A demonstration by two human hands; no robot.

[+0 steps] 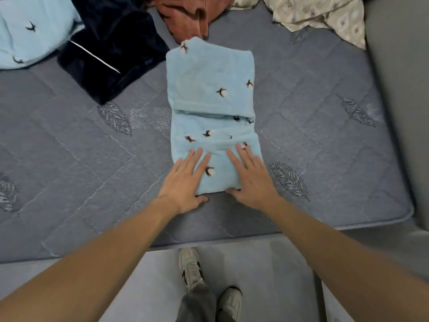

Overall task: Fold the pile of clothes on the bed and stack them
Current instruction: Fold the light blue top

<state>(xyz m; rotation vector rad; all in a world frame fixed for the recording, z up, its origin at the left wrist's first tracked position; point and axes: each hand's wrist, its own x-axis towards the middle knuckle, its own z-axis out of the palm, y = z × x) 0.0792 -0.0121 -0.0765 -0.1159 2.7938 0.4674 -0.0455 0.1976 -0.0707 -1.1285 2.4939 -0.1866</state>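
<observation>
A light-blue fleece garment printed with small dark-and-white cotton-boll motifs (pixel 212 117) lies folded into a long narrow strip in the middle of the bed (pixel 325 140), which is covered by a grey-blue quilted mattress cover with stitched leaf shapes. The strip runs from 12 o'clock to 6 o'clock, with several cross folds showing about halfway along it and its near end close to the bed's 6 o'clock edge.

The left hand (pixel 185 180) lies flat on the near end of the strip at its 9 o'clock side, fingers straight and slightly spread across the fleece, thumb on the bed cover just below the garment's edge. The right hand (pixel 251 176) lies flat on the 3 o'clock side of the same end, fingers straight and spread, thumb at the lower edge of the fabric. Neither hand curls round the cloth; both press down on it.

Beyond the strip, at 11 o'clock, a dark navy velvety garment with a thin white piping line (pixel 109 47) lies crumpled. Farther toward 10 o'clock rests another light-blue piece with the same print (pixel 30 31). At 12 o'clock, just touching the far tip of the strip, sits a rust-coloured bundle of cloth (pixel 185 17), and at 1 o'clock a beige patterned fabric (pixel 325 15) lies rumpled.

Below the bed's edge, at 6 o'clock, the person's pale sneakers (pixel 190 266) stand on a grey floor (pixel 267 275).
</observation>
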